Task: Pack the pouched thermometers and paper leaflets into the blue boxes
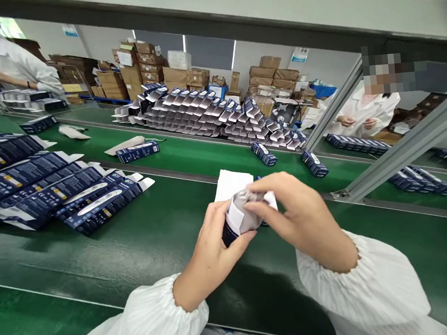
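Left hand (211, 252) and right hand (302, 218) grasping one box (234, 221) (flaps open), one leaflet (230, 183) behind.

Flat blue boxes (33, 189) lie left of the green belt (191, 157). Behind the belt is a big pile of boxes (211, 114); brown cartons (136, 65) stand farther back.

A single head-worn camera looks forward and down, close over the green tabletop (98, 251); stacked cartons (211, 111) at twelve o'clock, a co-worker (359, 108) at two, edges perhaps distorted.
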Motion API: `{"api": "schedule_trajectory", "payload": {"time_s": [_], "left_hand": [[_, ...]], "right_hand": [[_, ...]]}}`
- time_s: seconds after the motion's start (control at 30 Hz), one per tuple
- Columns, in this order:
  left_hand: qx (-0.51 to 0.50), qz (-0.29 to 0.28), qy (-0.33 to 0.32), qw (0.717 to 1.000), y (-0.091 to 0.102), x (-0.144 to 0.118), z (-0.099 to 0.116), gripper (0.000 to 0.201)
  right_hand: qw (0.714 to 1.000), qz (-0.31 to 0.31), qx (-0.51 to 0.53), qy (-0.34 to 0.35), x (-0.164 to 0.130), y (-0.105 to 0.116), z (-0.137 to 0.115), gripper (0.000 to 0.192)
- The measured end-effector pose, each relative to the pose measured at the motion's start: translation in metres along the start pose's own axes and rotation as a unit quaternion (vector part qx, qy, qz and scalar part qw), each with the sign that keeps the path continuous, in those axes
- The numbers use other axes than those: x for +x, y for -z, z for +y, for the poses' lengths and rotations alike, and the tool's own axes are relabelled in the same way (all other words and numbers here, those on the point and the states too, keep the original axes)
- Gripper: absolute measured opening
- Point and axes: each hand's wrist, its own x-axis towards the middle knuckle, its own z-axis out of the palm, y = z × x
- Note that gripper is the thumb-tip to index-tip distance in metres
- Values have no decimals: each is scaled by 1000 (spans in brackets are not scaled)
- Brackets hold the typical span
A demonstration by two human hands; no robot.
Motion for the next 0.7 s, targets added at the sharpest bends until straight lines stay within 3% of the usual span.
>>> {"api": "schedule_trajectory", "payload": {"time_s": [0.1,0.17,0.23,0.33,0.43,0.57,0.7], "left_hand": [[-33,-24,20,999,9,-5,-4,55],[-66,-24,49,996,10,-11,-8,56],[-110,2,73,991,4,-19,-11,53],[-173,40,95,979,-10,-29,-13,49],[-252,46,126,959,-22,-32,-7,49],[-290,26,189,938,-24,-25,4,44],[-273,31,176,945,-17,-16,7,37]], "right_hand": [[991,-107,-46,69,-5,-9,6,15],[997,-71,-4,29,-14,-19,9,19],[991,22,92,-95,-26,-32,10,24],[913,72,289,-278,-42,-59,4,36],[854,75,398,-326,-50,-81,-3,42],[857,88,388,-327,-50,-85,-9,35],[890,53,345,-294,-44,-78,-11,26]]}}
